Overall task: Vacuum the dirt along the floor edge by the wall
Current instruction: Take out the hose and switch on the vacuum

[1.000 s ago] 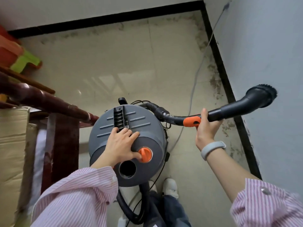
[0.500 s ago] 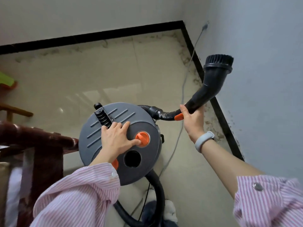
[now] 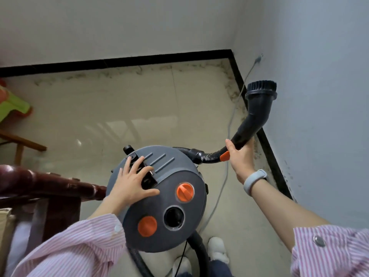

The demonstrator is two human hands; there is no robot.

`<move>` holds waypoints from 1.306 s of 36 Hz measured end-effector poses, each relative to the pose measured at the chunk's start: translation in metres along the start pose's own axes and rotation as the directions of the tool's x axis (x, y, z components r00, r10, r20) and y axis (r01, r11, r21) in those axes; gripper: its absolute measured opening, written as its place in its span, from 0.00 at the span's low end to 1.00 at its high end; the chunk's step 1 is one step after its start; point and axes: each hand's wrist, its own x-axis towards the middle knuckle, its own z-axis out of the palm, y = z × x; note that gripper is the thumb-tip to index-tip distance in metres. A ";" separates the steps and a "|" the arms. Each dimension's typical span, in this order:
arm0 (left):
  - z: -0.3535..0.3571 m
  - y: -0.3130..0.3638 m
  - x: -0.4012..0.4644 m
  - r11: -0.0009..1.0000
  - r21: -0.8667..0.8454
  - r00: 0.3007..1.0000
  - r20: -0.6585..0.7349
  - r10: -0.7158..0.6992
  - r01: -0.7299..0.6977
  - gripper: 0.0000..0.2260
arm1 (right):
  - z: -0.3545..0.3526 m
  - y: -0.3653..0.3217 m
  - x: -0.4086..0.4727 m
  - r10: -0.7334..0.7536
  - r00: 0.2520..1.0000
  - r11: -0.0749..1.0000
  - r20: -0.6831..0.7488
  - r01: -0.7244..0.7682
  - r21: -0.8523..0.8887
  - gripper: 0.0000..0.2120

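At frame left, dark wooden furniture (image 3: 46,184). Left hand (image 3: 131,184) rests flat, fingers spread, on the grey vacuum (image 3: 163,198). Right hand (image 3: 240,156) grips the brush nozzle (image 3: 257,110), raised above dirt (image 3: 235,92) lining the glossy floor (image 3: 119,116) beside the black skirting (image 3: 267,142).

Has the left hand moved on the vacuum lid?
Yes. The left hand slid away from the orange knob, toward the black handle.

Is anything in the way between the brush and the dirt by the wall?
Nothing solid. The brush nozzle, held by the right hand, is raised above the dirt along the black skirting. Only a thin grey cord trails across that edge.
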 end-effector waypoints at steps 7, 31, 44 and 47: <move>-0.019 -0.020 0.018 0.993 -0.111 0.985 0.158 0.067 -0.049 0.51 | 0.016 -0.027 0.057 0.034 0.999 0.998 -0.006 -0.034 0.050 0.19; -0.019 -0.012 0.018 0.989 0.139 0.991 -0.126 -0.038 0.055 0.38 | 0.128 -0.079 0.098 -0.131 0.867 0.982 0.481 0.179 -0.054 0.14; -0.013 -0.011 0.023 0.995 -0.095 0.997 -0.077 0.006 -0.013 0.29 | 0.123 -0.035 0.087 0.171 0.892 0.970 0.419 -0.227 0.088 0.10; -0.013 -0.009 0.018 0.998 -0.060 0.998 -0.067 0.001 -0.005 0.28 | 0.122 -0.037 0.084 0.175 0.890 0.964 0.422 -0.241 0.108 0.10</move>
